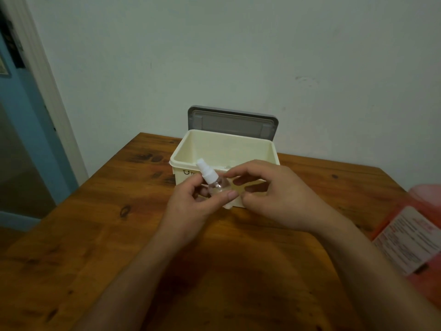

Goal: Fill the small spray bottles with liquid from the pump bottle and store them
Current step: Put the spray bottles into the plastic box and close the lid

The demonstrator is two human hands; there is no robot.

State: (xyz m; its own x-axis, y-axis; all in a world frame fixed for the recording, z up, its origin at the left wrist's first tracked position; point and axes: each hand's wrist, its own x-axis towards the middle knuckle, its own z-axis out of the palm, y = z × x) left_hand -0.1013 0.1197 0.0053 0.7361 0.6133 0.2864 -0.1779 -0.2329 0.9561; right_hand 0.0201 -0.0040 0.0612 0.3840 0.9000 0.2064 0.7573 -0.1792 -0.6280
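Observation:
A small clear spray bottle (212, 180) with a white spray top tilts up and to the left, just in front of the cream storage box (191, 149). My left hand (191, 209) grips its clear body between thumb and fingers. My right hand (269, 194) hovers right beside it with curled fingers that hold nothing I can see. The box stands open, its grey lid (232, 121) upright against the wall. A big orange bottle with a printed label (410, 237) lies at the right edge; its pump is out of view.
Everything sits on a brown wooden table (119, 235) pushed against a pale wall. A doorway with a blue frame (28, 120) is at the left. Something small and clear lies inside the box near its front wall, mostly hidden by my right hand.

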